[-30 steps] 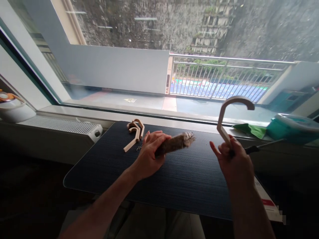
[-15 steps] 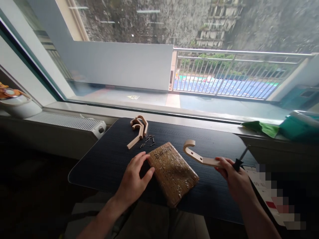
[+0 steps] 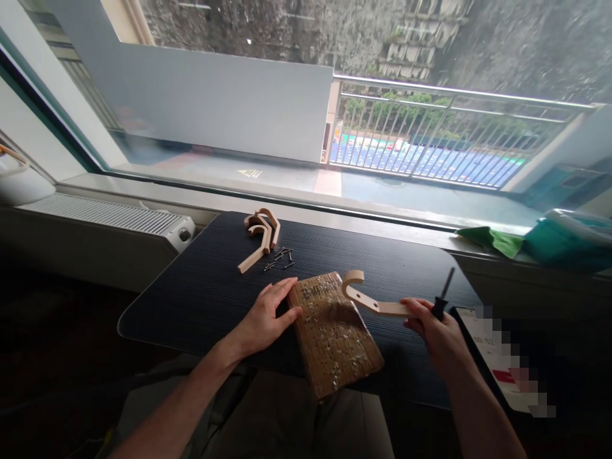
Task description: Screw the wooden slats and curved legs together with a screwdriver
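Observation:
My left hand (image 3: 268,319) grips the far left corner and left edge of a thick, worn wooden board (image 3: 337,335) that is full of small holes. The board lies at the table's near edge and juts out over it. In my right hand (image 3: 433,325) are a pale wooden hook (image 3: 370,299) with two holes and a black-handled screwdriver (image 3: 444,296), its shaft pointing up and away. The hook's curved end hangs by the board's far right corner. Several screws (image 3: 280,257) lie loose beyond the board, beside more wooden hooks (image 3: 262,236).
The dark table (image 3: 191,287) has rounded corners and stands against a window sill. To the right is a device with a timer screen (image 3: 482,338), partly pixelated. A green cloth (image 3: 497,242) and a teal container (image 3: 568,239) sit on the sill. A radiator (image 3: 115,217) stands left.
The board has turned slightly counterclockwise, with my left hand still at its corner. My right hand has moved a little left with the hook and screwdriver. The camera view has shifted somewhat.

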The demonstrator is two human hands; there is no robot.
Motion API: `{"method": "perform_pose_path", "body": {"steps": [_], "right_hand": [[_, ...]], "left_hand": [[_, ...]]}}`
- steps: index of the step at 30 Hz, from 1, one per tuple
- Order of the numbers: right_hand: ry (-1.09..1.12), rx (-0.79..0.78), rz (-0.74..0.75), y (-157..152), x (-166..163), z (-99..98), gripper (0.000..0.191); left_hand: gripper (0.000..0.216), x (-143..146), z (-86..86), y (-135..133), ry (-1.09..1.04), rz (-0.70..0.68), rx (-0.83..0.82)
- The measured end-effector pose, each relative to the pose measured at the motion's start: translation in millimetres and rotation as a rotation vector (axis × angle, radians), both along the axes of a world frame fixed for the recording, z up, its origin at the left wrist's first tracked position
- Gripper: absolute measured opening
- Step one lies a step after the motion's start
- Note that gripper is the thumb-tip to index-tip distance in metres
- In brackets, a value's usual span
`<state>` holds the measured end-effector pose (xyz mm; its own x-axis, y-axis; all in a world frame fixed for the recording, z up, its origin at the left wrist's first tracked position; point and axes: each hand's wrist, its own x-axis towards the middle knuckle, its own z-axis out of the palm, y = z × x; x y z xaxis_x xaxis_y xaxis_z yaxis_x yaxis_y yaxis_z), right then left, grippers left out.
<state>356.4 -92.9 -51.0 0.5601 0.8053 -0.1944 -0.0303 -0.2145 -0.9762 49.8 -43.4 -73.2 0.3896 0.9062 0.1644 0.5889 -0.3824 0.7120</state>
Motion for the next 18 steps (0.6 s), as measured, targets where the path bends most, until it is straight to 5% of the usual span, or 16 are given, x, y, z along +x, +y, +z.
{"method": "perform_pose_path", "body": {"steps": [4,10,18], "right_hand": [[-0.216,0.124,0.012,13,-1,27.6,0.034],[-0.754,0.165,0.347,43,-32,60.3,0.031],[-0.678,0.142,0.587,70,-63,69.2,0.03]], "left_hand": [[0.046,-2,18.2,-8,-0.064,0.079,0.095],[0.045,-5,57.9,-14,-0.142,0.11,0.267],[0.026,-3,63.0,-11,-0.101,0.1,0.277]]}}
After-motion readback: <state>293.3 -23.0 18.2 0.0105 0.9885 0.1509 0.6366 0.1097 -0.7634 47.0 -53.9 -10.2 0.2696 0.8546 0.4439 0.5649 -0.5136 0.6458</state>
